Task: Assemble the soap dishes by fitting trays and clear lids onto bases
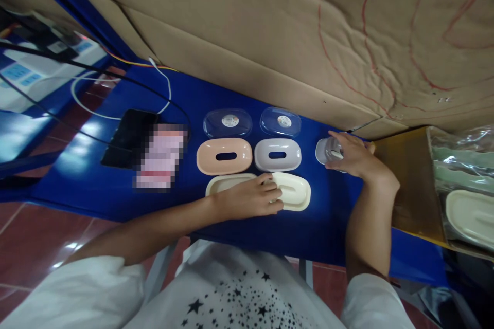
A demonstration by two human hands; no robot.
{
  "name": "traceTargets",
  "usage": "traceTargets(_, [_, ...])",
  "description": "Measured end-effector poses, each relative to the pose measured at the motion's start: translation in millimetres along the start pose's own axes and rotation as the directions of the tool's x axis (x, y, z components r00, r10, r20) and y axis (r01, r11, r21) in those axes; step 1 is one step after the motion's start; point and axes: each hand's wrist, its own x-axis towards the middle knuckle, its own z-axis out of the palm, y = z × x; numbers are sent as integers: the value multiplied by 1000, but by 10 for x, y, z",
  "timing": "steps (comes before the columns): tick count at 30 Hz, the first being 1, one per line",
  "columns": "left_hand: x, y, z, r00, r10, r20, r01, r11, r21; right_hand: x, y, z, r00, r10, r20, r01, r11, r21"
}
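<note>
My left hand [250, 198], its fingers curled, grips the left end of a cream oval dish [295, 193] at the table's front. A second cream dish [226, 184] lies partly hidden under the same hand. My right hand [353, 157] has its fingers around a small pale-grey plastic container [324, 151] on the right of the table; the palm covers much of it. Between the hands and the back sit a peach oval dish [241, 151] and a lavender-grey one [278, 165], each with a slot in the middle. Behind them lie two clear lids [212, 123] [270, 121] bearing round stickers.
A tablet-like black device [125, 139] and a pixelated pink item lie at left on the blue table [88, 175], with cables near them. An open cardboard box [412, 185] at right holds plastic-wrapped dishes. Brown cardboard [250, 20] walls the back.
</note>
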Motion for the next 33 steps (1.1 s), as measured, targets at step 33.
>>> traceTargets(33, [4, -101, -88, 999, -41, -5, 41, 997, -63, 119, -237, -4, 948, -251, -196, 281, 949, 142])
